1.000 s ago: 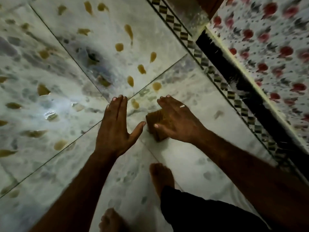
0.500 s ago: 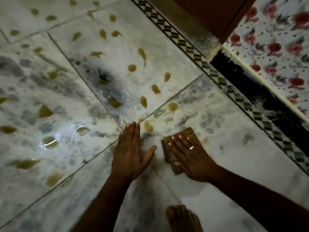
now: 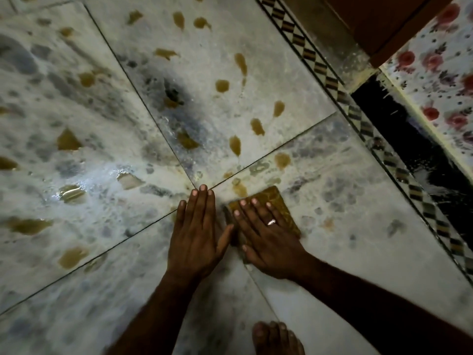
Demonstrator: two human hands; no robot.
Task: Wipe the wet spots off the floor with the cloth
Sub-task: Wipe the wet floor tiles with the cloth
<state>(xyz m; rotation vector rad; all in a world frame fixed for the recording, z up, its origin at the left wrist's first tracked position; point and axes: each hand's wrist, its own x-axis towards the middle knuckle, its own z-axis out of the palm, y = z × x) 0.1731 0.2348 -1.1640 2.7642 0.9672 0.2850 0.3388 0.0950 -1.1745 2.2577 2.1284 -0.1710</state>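
Head view, looking down at a marble-patterned tiled floor point(image 3: 332, 201). The right hand point(image 3: 268, 237) lies flat, palm down, on a folded brown cloth point(image 3: 275, 198), fingers spread and extended rather than curled; it presses the cloth to the floor and does not pinch it. A ring point(image 3: 271, 222) shows on one finger of this hand. The cloth lies just right of the point where four tiles meet, its far corner clear of the fingertips and its near part hidden under the palm. The left hand point(image 3: 197, 234) rests open and flat on the bare floor just left of the cloth, fingers together and pointing away, thumb angled toward the right hand; it holds nothing. Whether the thumb touches the cloth cannot be told.

Yellowish-brown wet spots point(image 3: 235, 146) are scattered over the tiles to the far side and left of the hands; one spot point(image 3: 239, 188) lies just beyond the cloth's far left edge. A glare patch point(image 3: 84, 180) brightens the left tiles. A checked border strip point(image 3: 358, 119) runs diagonally at right, with flowered fabric point(image 3: 440, 73) beyond it. A bare foot point(image 3: 277, 338) shows at the near edge.
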